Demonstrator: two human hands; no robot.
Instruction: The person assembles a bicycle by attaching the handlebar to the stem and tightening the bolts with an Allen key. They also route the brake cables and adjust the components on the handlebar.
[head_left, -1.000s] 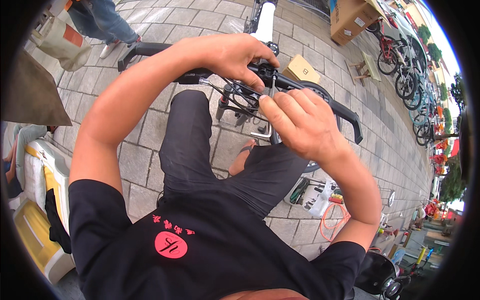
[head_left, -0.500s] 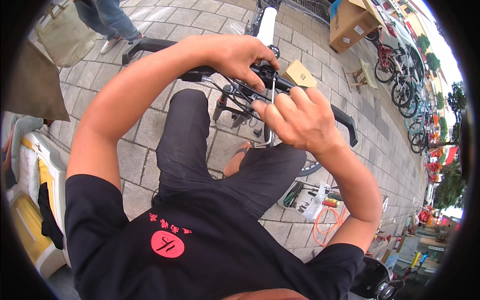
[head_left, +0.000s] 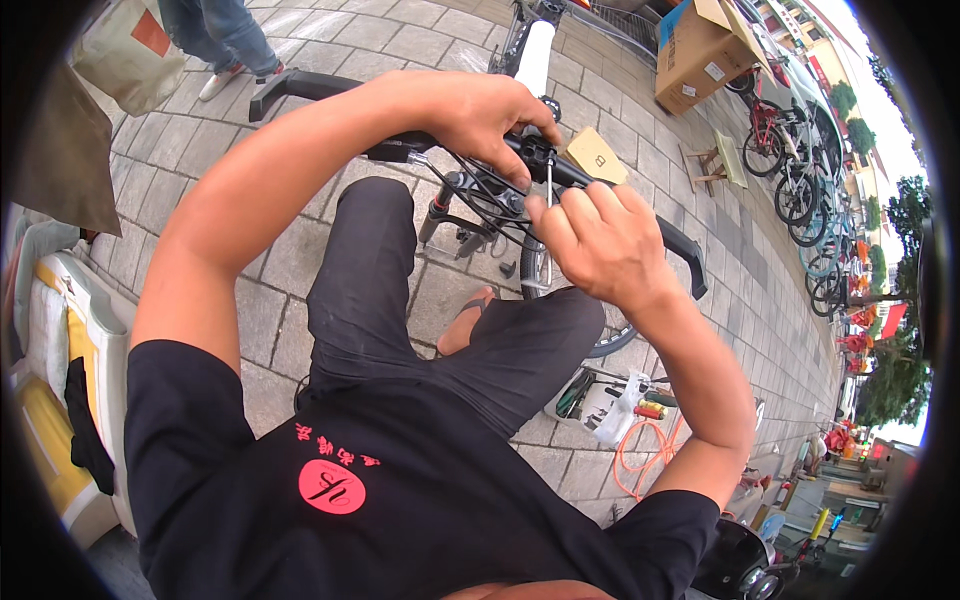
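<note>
A bicycle's black handlebar (head_left: 685,248) runs across in front of me, its stem clamp (head_left: 537,152) near the middle. My left hand (head_left: 488,117) is closed around the bar and clamp, thumb on the near side, fingers on the far side. A thin silver hex key (head_left: 550,177) stands with its tip at the clamp. My right hand (head_left: 607,243) is curled closed around the key's lower part, thumb and forefinger at its shaft. Black cables (head_left: 480,195) loop beneath the bar. The fork (head_left: 437,215) and part of the front wheel (head_left: 613,342) show below.
My knees straddle the wheel on grey paving (head_left: 395,45). A tool tray (head_left: 575,395) and orange hose (head_left: 627,450) lie by my right leg. Beyond are a small tan box (head_left: 597,157), stool (head_left: 722,163), carton (head_left: 700,60) and parked bicycles (head_left: 795,190). A person (head_left: 225,35) stands far left.
My right hand's thumb and forefinger have shifted slightly right along the hex key. My left hand keeps its hold at the clamp. The whole view has shifted a little.
</note>
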